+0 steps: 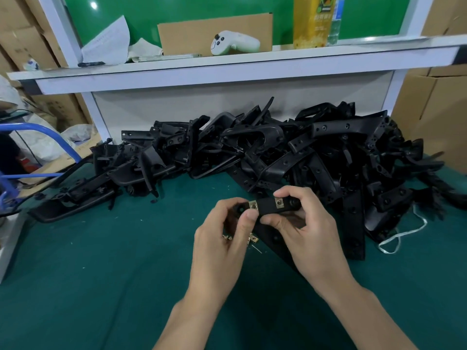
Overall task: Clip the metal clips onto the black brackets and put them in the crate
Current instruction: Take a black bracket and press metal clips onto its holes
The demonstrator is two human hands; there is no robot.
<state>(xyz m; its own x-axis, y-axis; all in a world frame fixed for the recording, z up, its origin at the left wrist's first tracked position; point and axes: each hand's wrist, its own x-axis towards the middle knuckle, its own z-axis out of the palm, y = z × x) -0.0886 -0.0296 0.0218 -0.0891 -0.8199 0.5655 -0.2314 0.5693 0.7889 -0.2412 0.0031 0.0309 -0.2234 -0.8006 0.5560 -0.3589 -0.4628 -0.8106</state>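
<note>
I hold one black bracket (268,207) over the green table, in front of the heap. My right hand (307,228) grips its right end, thumb below and fingers over the top. My left hand (223,232) pinches its left end, the thumb pressing beside a metal clip (253,205). A second metal clip (279,201) sits further right on the same bracket. Loose metal clips (252,239) lie on the table under my hands, partly hidden by them. No crate is in view.
A big heap of black brackets (278,147) covers the back of the green table (101,261). A white shelf (227,69) runs above it, bearing a white controller (233,42), cardboard and bottles. A blue cart frame (38,150) stands left. White string (404,233) lies right.
</note>
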